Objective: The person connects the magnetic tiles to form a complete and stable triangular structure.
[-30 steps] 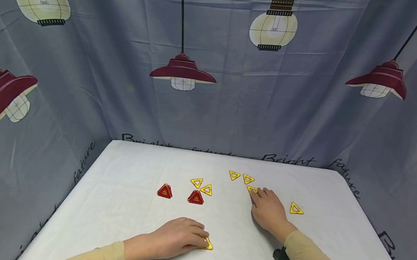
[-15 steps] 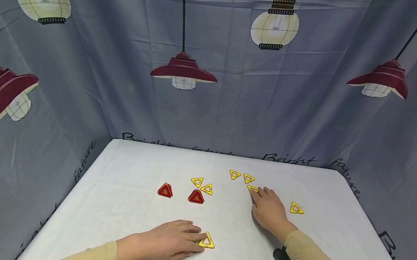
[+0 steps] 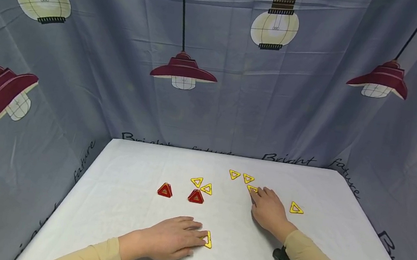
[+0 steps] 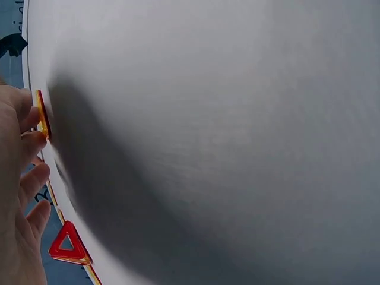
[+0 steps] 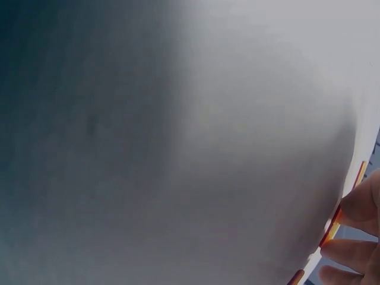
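In the head view, my left hand reaches over the near part of the table with fingers extended. Its fingertips touch a yellow triangle frame, partly covered by them. The left wrist view shows this yellow triangle nearly edge-on beside the fingers. Farther away, my right hand rests with its fingertips at another yellow triangle frame, half hidden beneath them. From the right wrist, that triangle appears as a thin edge by the thumb and fingers. Two red triangular pieces, one at left and one at centre, look raised or stacked.
Two yellow triangles lie just behind the centre red piece, one of them a tilted triangle. Two more, including a yellow triangle, lie toward the back. A single yellow triangle is right of my right hand. A patterned curtain surrounds the white table.
My left hand spread its fingers off the near yellow triangle, then moved slightly back over it; the triangle has turned and shifted a little. My right hand stays in place.
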Action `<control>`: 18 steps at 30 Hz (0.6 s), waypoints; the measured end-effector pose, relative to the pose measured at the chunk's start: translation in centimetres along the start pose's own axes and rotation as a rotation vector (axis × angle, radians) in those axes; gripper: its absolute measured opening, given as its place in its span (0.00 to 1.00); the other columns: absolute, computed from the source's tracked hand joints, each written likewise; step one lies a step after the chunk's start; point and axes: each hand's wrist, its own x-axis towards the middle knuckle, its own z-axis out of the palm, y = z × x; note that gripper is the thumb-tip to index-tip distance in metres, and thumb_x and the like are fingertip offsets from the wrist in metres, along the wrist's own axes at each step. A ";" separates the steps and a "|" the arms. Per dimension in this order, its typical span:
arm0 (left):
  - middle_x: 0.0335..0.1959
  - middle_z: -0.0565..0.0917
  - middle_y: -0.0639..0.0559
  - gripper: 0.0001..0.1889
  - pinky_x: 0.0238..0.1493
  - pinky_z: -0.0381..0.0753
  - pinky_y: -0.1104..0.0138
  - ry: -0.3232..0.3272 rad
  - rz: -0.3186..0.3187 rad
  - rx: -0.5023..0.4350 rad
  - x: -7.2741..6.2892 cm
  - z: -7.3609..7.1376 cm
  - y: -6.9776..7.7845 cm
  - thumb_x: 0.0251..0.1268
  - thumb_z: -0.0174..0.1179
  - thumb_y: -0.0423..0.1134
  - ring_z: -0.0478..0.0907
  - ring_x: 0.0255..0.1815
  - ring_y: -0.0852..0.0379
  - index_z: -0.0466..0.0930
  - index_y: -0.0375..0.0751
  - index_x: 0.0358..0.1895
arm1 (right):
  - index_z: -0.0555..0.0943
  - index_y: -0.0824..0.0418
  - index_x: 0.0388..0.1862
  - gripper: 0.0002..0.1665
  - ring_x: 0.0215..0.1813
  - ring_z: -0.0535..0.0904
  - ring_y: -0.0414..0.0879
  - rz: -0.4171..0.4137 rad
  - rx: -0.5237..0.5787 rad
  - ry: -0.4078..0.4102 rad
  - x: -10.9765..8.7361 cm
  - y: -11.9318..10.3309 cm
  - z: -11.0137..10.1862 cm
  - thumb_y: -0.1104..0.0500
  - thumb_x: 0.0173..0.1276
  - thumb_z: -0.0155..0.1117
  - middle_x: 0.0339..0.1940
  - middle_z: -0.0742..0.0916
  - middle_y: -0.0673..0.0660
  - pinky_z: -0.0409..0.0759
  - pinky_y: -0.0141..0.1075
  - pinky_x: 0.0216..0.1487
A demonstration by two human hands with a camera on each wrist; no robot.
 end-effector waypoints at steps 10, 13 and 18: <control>0.76 0.69 0.58 0.24 0.75 0.62 0.56 0.042 0.043 0.002 0.1 0.5 -0.5 0.83 0.45 0.51 0.67 0.75 0.54 0.68 0.56 0.77 | 0.77 0.62 0.71 0.28 0.74 0.66 0.67 0.005 0.061 -0.016 -0.8 -0.6 -0.3 0.58 0.73 0.57 0.68 0.78 0.67 0.62 0.60 0.74; 0.77 0.68 0.59 0.24 0.76 0.61 0.57 0.027 0.028 -0.017 0.2 0.4 -0.5 0.84 0.44 0.51 0.66 0.76 0.55 0.69 0.57 0.77 | 0.78 0.63 0.70 0.28 0.73 0.67 0.67 -0.020 0.065 -0.019 -1.6 -1.3 -0.9 0.58 0.72 0.58 0.66 0.79 0.67 0.62 0.59 0.73; 0.77 0.67 0.59 0.23 0.77 0.59 0.58 -0.002 0.004 -0.037 0.4 0.2 -0.7 0.84 0.44 0.50 0.64 0.76 0.56 0.71 0.57 0.75 | 0.78 0.65 0.69 0.28 0.71 0.69 0.68 -0.070 0.046 -0.028 -3.5 -2.6 -1.9 0.58 0.72 0.59 0.63 0.80 0.68 0.64 0.58 0.73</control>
